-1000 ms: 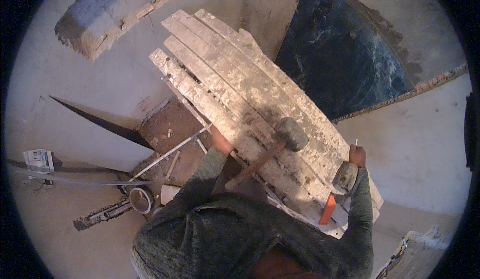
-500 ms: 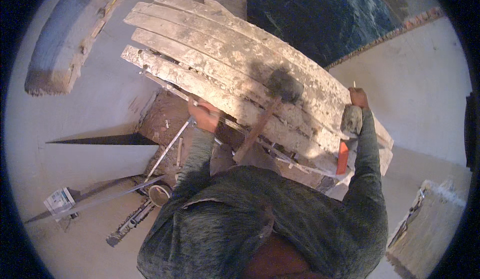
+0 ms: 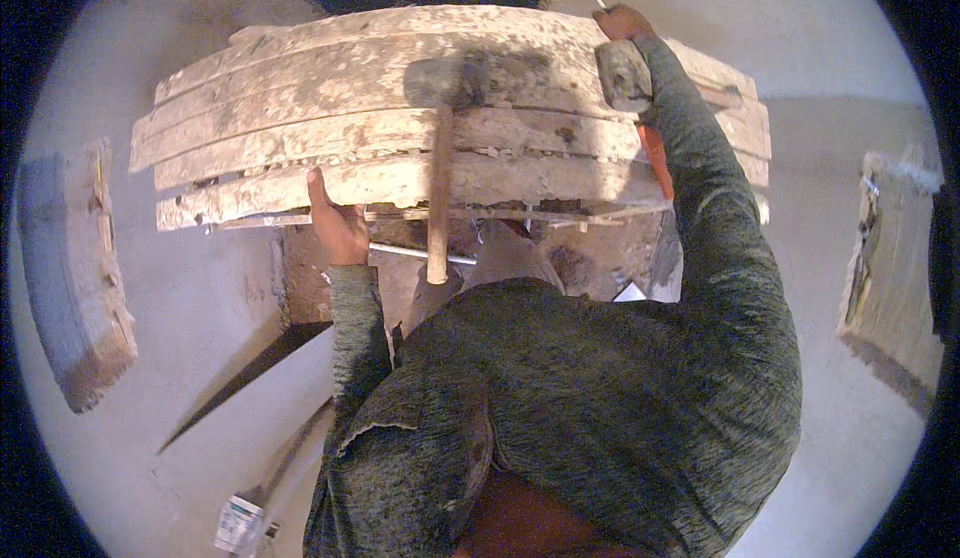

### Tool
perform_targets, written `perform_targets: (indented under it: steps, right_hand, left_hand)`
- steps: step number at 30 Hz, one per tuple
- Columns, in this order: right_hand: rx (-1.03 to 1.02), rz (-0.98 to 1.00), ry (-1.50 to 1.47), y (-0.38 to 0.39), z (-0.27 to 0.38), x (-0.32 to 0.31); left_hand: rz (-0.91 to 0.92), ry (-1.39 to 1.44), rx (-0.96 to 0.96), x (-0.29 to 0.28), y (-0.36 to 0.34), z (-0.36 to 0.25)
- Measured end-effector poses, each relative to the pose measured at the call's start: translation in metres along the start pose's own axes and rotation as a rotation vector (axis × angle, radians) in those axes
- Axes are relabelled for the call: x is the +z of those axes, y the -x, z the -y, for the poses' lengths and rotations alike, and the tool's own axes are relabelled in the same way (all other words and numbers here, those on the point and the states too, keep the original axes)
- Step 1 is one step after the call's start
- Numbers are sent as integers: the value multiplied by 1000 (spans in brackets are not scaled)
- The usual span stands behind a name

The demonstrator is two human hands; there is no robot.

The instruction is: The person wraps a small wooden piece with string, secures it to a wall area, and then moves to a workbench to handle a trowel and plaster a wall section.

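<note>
A platform of pale, splattered wooden planks [image 3: 270,158] spans the view in front of me. My left hand [image 3: 342,226] is at its near edge, thumb raised against the front plank and the other fingers mostly hidden. Out at the far right edge, my right hand [image 3: 624,24] is closed, with a thin white stick [image 3: 601,3] poking out of it. A mallet with a dark head [image 3: 440,83] lies on the planks, its wooden handle [image 3: 438,198] reaching over the near edge. Beside my right forearm sit a worn grey-brown block [image 3: 624,76] and an orange-red piece [image 3: 655,158]; whether they join is unclear.
Below the near edge are my legs [image 3: 515,258], a white rod [image 3: 420,253] and brown, littered ground. Pale walls with rough-edged openings [image 3: 95,288] stand on both sides. A white labelled container [image 3: 240,523] is at the lower left.
The view has turned, so the planks now lie nearly level across it. My left hand has shifted its hold, with its thumb now up. My right hand stays closed at the far edge.
</note>
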State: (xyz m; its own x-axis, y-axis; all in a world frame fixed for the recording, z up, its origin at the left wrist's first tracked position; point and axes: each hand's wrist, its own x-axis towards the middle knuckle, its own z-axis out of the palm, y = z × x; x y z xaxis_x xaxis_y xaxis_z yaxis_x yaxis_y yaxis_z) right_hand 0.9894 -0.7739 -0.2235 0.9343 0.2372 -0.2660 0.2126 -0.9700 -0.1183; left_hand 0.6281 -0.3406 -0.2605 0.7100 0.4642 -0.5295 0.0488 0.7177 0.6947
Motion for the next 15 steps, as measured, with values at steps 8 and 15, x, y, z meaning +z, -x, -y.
perform_targets:
  steps: [8,15]
  right_hand:
    - [250,-48,-122,3,5,9]
    - [138,-91,-103,-2,-5,27]
  left_hand:
    - [-41,-72,106,5,7,5]
    - [135,-75,95,-21,0,2]
